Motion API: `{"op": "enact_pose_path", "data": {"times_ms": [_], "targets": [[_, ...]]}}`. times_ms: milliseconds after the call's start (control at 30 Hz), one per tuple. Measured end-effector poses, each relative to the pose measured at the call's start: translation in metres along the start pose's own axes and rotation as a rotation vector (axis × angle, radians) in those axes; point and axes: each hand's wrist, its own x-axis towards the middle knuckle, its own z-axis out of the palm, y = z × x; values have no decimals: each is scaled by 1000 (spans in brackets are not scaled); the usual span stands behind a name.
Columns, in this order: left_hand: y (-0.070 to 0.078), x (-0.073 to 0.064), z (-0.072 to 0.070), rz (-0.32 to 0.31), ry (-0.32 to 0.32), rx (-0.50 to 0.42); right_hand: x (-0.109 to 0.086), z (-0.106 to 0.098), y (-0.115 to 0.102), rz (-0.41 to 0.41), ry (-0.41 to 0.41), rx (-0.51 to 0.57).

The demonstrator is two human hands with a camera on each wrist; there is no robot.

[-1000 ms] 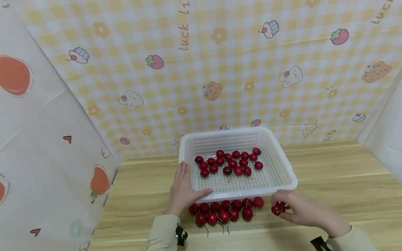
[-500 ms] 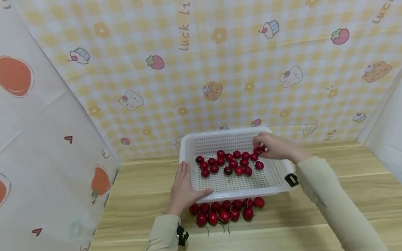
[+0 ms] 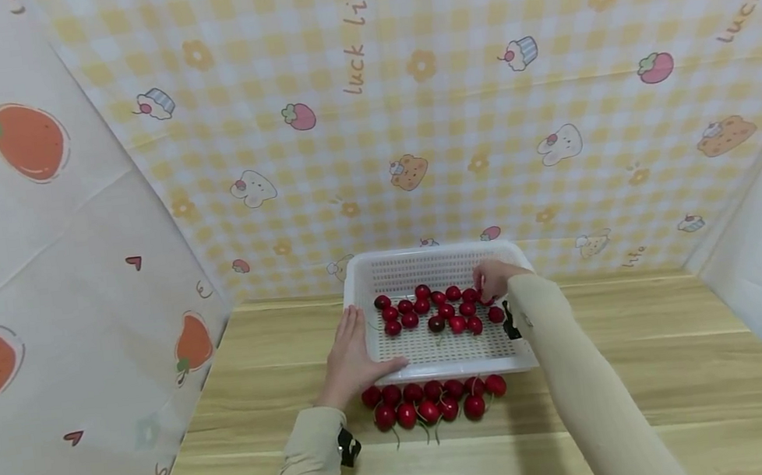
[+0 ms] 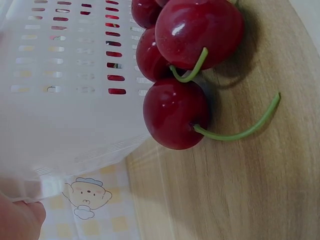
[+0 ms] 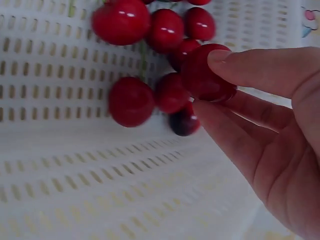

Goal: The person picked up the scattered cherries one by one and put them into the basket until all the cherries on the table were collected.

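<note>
A white perforated plastic basket (image 3: 453, 371) stands on the table, with many red cherries (image 3: 457, 324) spread over its floor. My left hand (image 3: 351, 360) rests at its near left corner, fingers straight along the left side and thumb over the front rim. Inside the basket, toward the far right, my right hand (image 3: 493, 278) pinches a cherry (image 5: 207, 75) between thumb and fingers, just above other cherries. In the right wrist view, one dark cherry (image 5: 184, 120) lies below the pinched one. Two rows of stemmed cherries (image 3: 429, 412) lie on the table along the basket's front.
The wooden table (image 3: 649, 364) extends on both sides of the basket and toward me. Behind stands a yellow checked cloth (image 3: 439, 129) with cartoon prints. A white printed cloth (image 3: 93, 247) hangs at the left, and another white sheet stands at the right.
My right hand has carried cherry fruit from the table, right of the rows, over the basket's right side and down among the cherries inside. The left hand has stayed at its corner.
</note>
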Motion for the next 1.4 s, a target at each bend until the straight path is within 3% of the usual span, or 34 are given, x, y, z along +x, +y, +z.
{"op": "enact_pose_path", "data": {"times_ms": [200, 367, 600, 700, 833, 1033, 1233, 1300, 1400], "targets": [[-1, 0, 1, -2, -7, 13, 12, 14, 7, 60, 23, 36], [-3, 1, 3, 1, 0, 12, 19, 21, 10, 61, 34, -28], [-4, 2, 5, 14, 14, 27, 12, 17, 6, 55, 70, -22], [-4, 2, 5, 13, 12, 38, 7, 11, 0, 5, 87, -45], [-4, 2, 5, 8, 13, 30, -2, -3, -12, -140, 138, -124], [-5, 1, 5, 10, 28, 15, -46, -17, -45, -337, 281, -202], [-5, 1, 4, -3, 17, 5, -108, 4, -69, -582, 454, -272], [-5, 1, 4, -3, 16, 3, -128, 15, -72, -649, 465, -274], [-4, 2, 4, -9, 13, 8, -151, 36, -70, -670, 424, -251]]}}
